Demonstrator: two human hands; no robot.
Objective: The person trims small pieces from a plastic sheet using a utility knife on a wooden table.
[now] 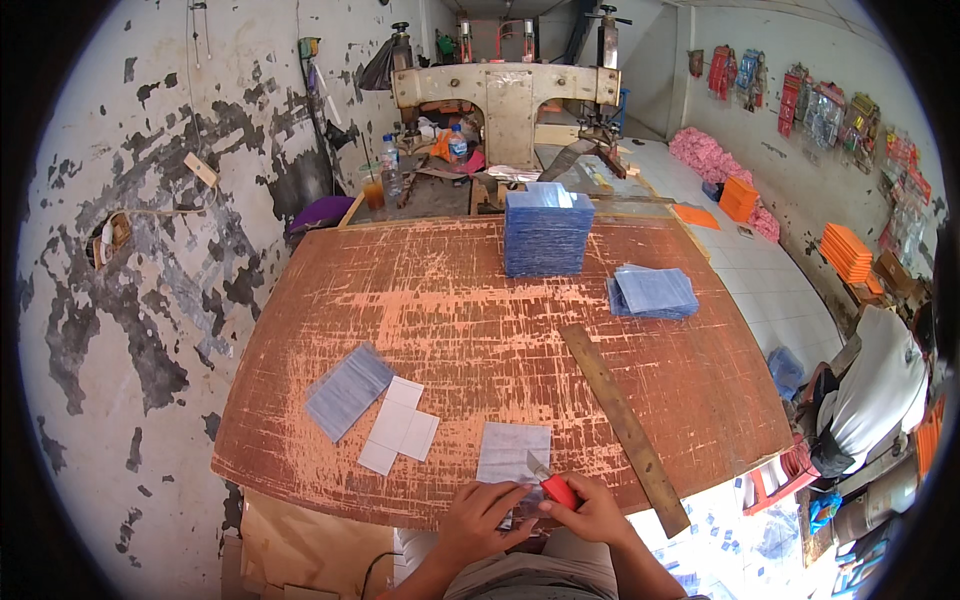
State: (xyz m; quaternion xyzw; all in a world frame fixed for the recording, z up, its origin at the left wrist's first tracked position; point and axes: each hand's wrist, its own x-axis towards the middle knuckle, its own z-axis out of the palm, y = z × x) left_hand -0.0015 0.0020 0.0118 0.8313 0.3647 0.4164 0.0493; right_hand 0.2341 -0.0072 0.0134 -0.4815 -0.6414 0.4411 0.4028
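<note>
Two hands at the worn red surface (pixel 480 330) edge: right hand (pixel 592 512) clenches a red-handled utility knife (pixel 553 485), left hand (pixel 480 515) presses the clear plastic sheet (pixel 513 452). A slip could nick those fingers.

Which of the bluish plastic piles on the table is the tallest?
The stack at the table's far edge, in the middle, is tallest: a thick upright block. The pile to its right is low and loose, and the near-left one lies almost flat.

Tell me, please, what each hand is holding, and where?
Right hand grips a red-handled utility knife by its handle; left hand presses the clear plastic sheet at its near edge.
</note>
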